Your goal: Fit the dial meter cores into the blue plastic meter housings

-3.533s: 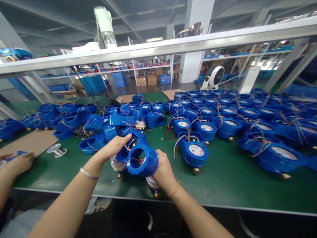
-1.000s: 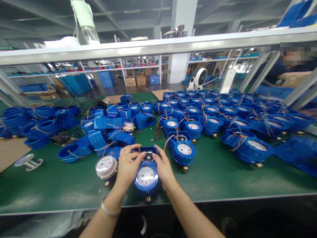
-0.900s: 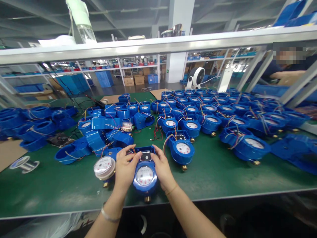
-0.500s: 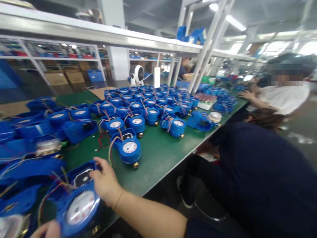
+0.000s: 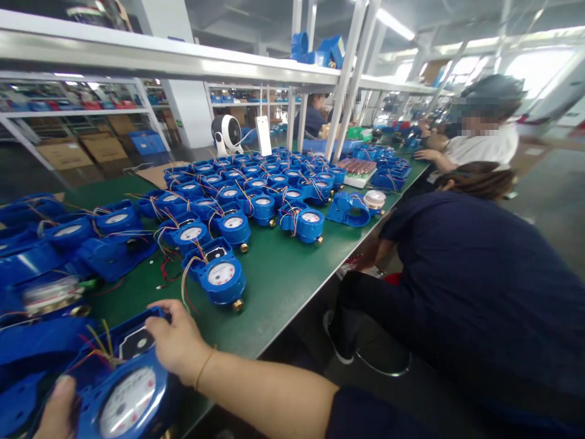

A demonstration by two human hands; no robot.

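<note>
Blue plastic water meter (image 5: 123, 390) at bottom left of view, lying on the green tabletop (image 5: 283, 274) at its near edge, white dial face up, coloured wires bunched at its upper left. Right hand (image 5: 176, 341) rests on the meter's right side, fingers (image 5: 158, 311) curled over the housing's upper corner beside a small black-and-white panel; thin band on the wrist. Left hand (image 5: 57, 411) only partly in view at the bottom edge: thumb pressed against the meter's left rim, rest of the hand cut off, so its grip cannot be judged in full.

Just beyond the held meter, apart from it, a second meter (image 5: 219, 277) sits upright-faced with a brass fitting at its near end and a fan of wires to its left. Behind it, many like meters (image 5: 256, 189) in rows across the tabletop to the far end. To the left, empty blue housings (image 5: 109, 250), blurred. Small white fan (image 5: 227, 133) standing at the far edge. Metal shelf rail (image 5: 183, 58) overhead.

On the right, a co-worker in a dark top (image 5: 461, 268) bends low beside the tabletop. Further along, another person in a white top (image 5: 484, 146) has a hand on the tabletop among more blue parts.
</note>
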